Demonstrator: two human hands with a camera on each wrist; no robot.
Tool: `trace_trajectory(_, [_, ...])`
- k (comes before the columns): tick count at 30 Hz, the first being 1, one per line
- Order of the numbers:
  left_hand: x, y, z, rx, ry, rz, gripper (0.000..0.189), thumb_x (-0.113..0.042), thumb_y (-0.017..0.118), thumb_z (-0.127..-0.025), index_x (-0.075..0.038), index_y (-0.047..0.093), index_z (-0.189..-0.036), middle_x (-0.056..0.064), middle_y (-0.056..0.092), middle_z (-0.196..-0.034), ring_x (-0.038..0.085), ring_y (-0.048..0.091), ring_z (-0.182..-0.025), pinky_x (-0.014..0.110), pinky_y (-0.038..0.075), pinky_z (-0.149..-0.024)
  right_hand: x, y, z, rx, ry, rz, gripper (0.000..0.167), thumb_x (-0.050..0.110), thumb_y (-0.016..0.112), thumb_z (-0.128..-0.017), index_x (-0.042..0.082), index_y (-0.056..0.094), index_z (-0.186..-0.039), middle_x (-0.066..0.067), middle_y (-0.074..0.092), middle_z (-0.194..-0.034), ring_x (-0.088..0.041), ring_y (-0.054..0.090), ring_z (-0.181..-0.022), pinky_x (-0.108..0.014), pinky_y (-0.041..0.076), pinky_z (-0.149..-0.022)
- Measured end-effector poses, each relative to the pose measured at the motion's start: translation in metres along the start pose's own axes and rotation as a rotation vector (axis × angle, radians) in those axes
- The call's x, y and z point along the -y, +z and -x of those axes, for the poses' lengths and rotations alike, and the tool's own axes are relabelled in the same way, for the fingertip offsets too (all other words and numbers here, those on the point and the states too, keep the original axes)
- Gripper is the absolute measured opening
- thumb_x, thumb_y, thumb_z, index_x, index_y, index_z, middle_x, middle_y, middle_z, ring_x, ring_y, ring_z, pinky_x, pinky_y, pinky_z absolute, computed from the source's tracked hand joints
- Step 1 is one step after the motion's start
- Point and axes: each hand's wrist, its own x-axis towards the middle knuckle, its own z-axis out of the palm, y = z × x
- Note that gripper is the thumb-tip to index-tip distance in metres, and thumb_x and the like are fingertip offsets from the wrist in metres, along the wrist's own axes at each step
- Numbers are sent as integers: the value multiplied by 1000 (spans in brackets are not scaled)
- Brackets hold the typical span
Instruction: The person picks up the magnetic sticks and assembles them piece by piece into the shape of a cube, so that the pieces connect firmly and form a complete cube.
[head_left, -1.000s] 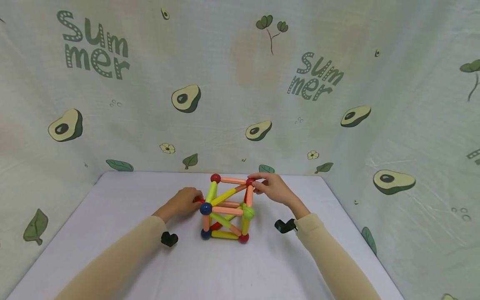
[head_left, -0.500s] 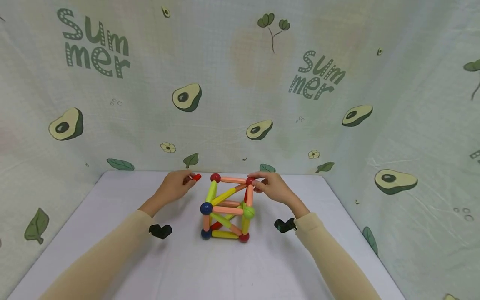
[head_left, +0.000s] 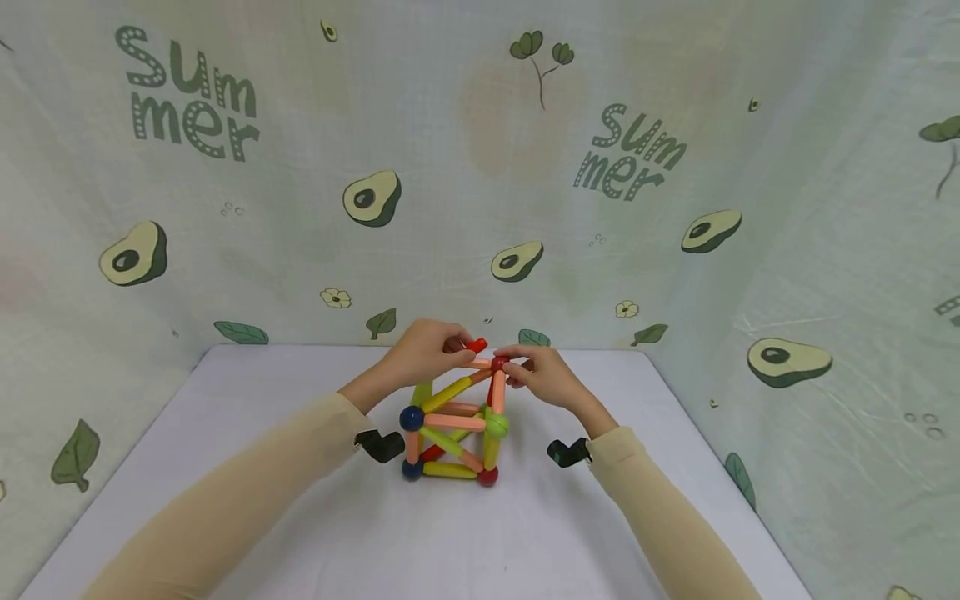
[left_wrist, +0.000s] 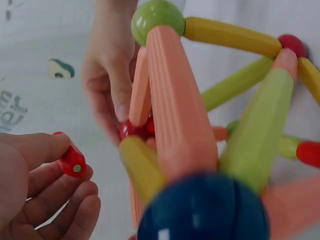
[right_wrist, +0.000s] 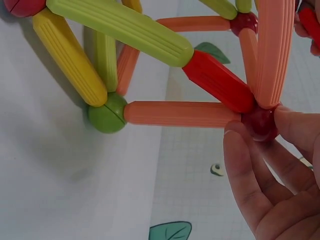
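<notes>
A cube-like frame of ribbed magnetic sticks and balls stands on the table, with a dark blue ball (head_left: 412,418) and a green ball (head_left: 497,425) on its near side. Above its top, my left hand (head_left: 423,354) pinches a short red magnetic stick (left_wrist: 73,160) between thumb and fingers, apart from the frame in the left wrist view. My right hand (head_left: 547,377) grips the red ball (right_wrist: 260,122) at the frame's far upper right corner, where salmon and red sticks meet. The left hand hides the far upper left corner in the head view.
The white table (head_left: 480,550) runs back to a hanging cloth (head_left: 450,250) printed with avocados and leaves. Beige sleeves reach in from both sides. Small black devices (head_left: 567,452) sit at the wrists.
My left hand has lifted the red stick from the frame's left side, first up beside it, then rightward over its top. The right hand stays at the red ball.
</notes>
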Motion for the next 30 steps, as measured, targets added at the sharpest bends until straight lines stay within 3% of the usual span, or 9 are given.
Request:
trace_trajectory(7, [-7, 21, -6, 32, -31, -27, 19, -23, 76, -100, -10, 79, -113, -1, 75, -92, 16, 65, -83, 27, 57, -74, 0, 3, -1, 0, -9, 16, 32, 18, 69, -105, 11, 70, -137, -8, 74, -120, -16, 75, -83, -35, 63, -80])
trace_trajectory(17, [-8, 29, -4, 45, -58, -6, 18, -25, 78, -99, -9, 80, -107, -3, 71, -82, 16, 62, -76, 26, 54, -68, -1, 1, 0, -5, -9, 35, 34, 18, 68, -106, 10, 69, -139, -10, 73, -120, -16, 74, -82, -33, 63, -78])
trace_trajectory(25, [-7, 31, -6, 63, -66, -3, 22, -25, 75, -100, -8, 79, -114, -1, 73, -88, 17, 63, -78, 29, 54, -69, -1, 1, 0, -3, 9, 22, 36, 18, 68, -106, 7, 68, -140, -9, 73, -120, -16, 74, -83, -33, 63, -79])
trace_trajectory(30, [-5, 30, -7, 48, -40, 49, 20, -22, 70, -104, -10, 73, -119, 1, 75, -103, 16, 67, -87, 29, 58, -78, 0, 0, 0, -1, -1, 26, 35, 18, 68, -106, 9, 68, -139, -12, 73, -121, -16, 75, -84, -34, 63, -79])
